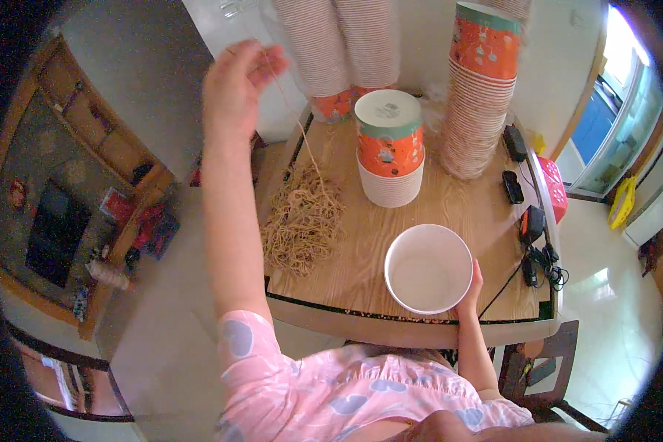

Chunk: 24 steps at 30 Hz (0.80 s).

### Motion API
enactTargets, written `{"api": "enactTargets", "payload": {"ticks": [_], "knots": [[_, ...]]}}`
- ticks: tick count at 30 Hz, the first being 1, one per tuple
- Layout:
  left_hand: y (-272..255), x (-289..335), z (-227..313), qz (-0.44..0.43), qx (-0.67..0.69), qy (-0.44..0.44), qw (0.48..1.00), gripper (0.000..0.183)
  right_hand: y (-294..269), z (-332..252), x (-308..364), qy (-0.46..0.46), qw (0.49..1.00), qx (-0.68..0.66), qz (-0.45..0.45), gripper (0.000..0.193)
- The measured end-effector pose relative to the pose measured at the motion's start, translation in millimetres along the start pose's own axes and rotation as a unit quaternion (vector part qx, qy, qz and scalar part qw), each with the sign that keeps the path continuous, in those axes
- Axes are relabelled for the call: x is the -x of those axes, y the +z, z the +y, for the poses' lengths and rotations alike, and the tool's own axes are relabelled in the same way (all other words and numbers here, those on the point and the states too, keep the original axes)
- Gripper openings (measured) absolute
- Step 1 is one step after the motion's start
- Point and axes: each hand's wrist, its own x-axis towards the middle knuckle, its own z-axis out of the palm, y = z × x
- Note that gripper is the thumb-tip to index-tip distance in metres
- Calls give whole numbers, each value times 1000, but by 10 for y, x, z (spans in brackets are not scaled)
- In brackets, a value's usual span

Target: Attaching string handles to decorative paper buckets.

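Observation:
Raised high at the upper left, my left hand (236,85) pinches a strand of thin tan twine (300,125). The strand runs down to a loose tangled heap of twine (302,221) on the table's left part. My right hand (471,291) grips the side of a white paper bucket (429,269), held near the front edge with its open mouth facing up. Its inside looks bare. Behind it stands a short upside-down stack of orange and green paper buckets (390,151).
Tall stacks of nested buckets in clear plastic stand at the back left (313,51) and back right (479,96). Black adapters and cables (534,250) lie along the right edge of the wooden table (361,283). A dark chair (549,368) is at the lower right.

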Motion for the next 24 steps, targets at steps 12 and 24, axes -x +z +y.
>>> {"api": "enactTargets", "payload": {"ticks": [12, 24], "knots": [[634, 1467, -672, -329, -316, -120, 882, 13, 121, -442, 24, -114, 987, 111, 0, 10], [913, 2136, -1675, -401, -197, -325, 834, 12, 386, -1192, 561, -106, 950, 280, -87, 21]]}}
